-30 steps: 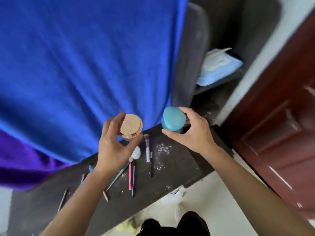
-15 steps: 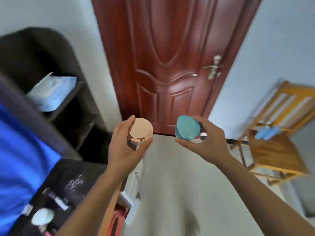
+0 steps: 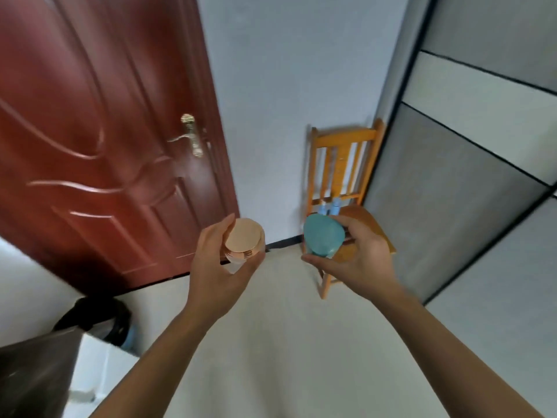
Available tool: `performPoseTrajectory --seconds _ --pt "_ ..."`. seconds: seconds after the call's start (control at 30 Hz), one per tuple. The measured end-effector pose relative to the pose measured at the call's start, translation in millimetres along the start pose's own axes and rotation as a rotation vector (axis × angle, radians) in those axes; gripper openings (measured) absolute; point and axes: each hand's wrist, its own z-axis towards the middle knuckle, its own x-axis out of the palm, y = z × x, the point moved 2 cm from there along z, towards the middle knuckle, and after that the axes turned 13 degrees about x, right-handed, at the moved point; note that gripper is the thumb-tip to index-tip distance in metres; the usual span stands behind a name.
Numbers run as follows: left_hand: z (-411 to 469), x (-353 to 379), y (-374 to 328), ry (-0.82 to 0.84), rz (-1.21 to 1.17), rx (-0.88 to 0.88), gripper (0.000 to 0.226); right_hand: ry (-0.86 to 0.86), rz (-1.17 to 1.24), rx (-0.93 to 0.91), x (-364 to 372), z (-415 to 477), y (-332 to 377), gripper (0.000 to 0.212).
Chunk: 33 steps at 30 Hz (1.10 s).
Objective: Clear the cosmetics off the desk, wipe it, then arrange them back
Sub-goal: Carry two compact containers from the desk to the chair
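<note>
A: Supporting surfaces noted?
B: A pale floor [image 3: 271,342] fills the lower centre. A wooden chair [image 3: 340,164] is stood on it, right of centre; small blue bottles [image 3: 330,208] are seen on its seat.

Your left jar [image 3: 241,241] had a rose-gold lid, your right jar [image 3: 323,239] a teal one; the chair [image 3: 343,140] was orange, the door [image 3: 99,140] reddish-brown.

Ahead of my hands I see open pale floor [image 3: 271,342]. At 12 o'clock stands a wooden chair [image 3: 340,164], small blue bottles [image 3: 330,206] on its seat. The red door [image 3: 99,140] blocks 10 o'clock, grey panels [image 3: 470,182] close off 2 o'clock.
</note>
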Motion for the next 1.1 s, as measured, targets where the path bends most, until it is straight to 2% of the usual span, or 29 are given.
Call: performPoseTrajectory --seconds 0.1,0.23,0.53,0.67,0.9,1.1 --pt "30 59 -5 0.076 -0.056 0.004 0.076 -0.066 0.008 0.094 -37 29 -38 0.087" --pt "75 124 12 0.145 -0.089 0.026 0.077 -0.094 -0.043 0.110 -63 81 -80 0.080" --pt "209 255 97 0.213 -0.203 0.044 0.078 -0.102 -0.141 0.259 -58 252 -165 0.090" --pt "277 306 141 0.277 -0.144 0.056 0.085 -0.122 -0.137 0.327 -53 332 -189 0.088" --pt "352 407 188 0.381 -0.099 0.017 0.083 -0.072 -0.143 0.453 -57 420 -260 0.087" --pt "375 515 217 0.393 -0.060 -0.096 0.076 0.069 -0.136 0.515 -53 493 -360 0.080"
